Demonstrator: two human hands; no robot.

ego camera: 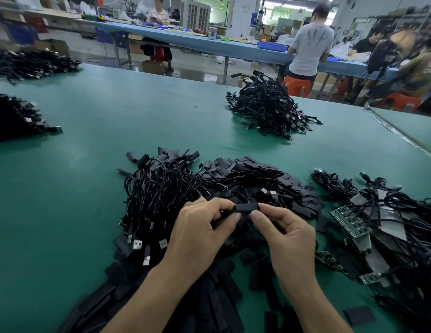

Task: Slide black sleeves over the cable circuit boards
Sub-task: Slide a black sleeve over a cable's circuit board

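Note:
A short black sleeve [247,208] is held level between both hands above the green table [89,193]. My left hand [201,230] pinches its left end, thumb below and fingers on top. My right hand [281,233] pinches its right end. The board inside cannot be seen. Loose flat black sleeves [255,179] lie heaped behind the hands and spread toward me [209,306]. Cables with bare green circuit boards [349,222] are piled at the right. A bundle of looped USB cables [159,188] lies at the left of my hands.
Another heap of black cables [267,111] sits far across the table. More cable piles [15,116] lie at the far left. People sit at a blue bench [209,44] beyond the table edge. A single sleeve [360,314] lies near the bottom right.

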